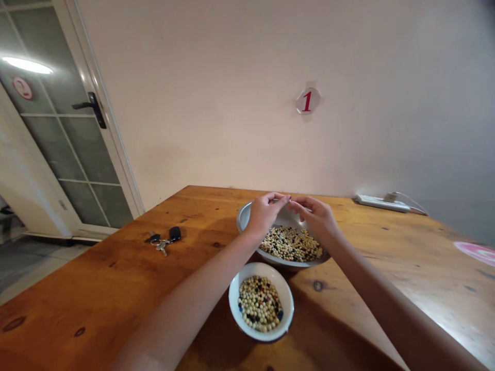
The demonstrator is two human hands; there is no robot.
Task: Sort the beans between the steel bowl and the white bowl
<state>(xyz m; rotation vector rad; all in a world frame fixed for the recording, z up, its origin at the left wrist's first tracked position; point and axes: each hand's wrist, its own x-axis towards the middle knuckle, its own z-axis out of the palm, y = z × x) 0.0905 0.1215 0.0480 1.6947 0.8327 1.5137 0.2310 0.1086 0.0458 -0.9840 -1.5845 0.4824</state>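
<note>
You are in a plain indoor room that looks like a numbered workroom: a varnished wooden table (96, 304) stands against a bare painted wall (201, 98) with a taped-up red "1" sign (308, 100). A glazed door (91, 149) at left bears a round "2" sticker (22, 88), and a power strip (382, 203) lies far right.

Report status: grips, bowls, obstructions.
Left grip, right grip over steel bowl of beans, fingertips nearly touching. White bowl of beans nearer. Keys aside on table.

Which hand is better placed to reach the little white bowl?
Probably the left hand: it is nearer the white bowl, and its forearm passes beside it; the right hand is farther.
</note>
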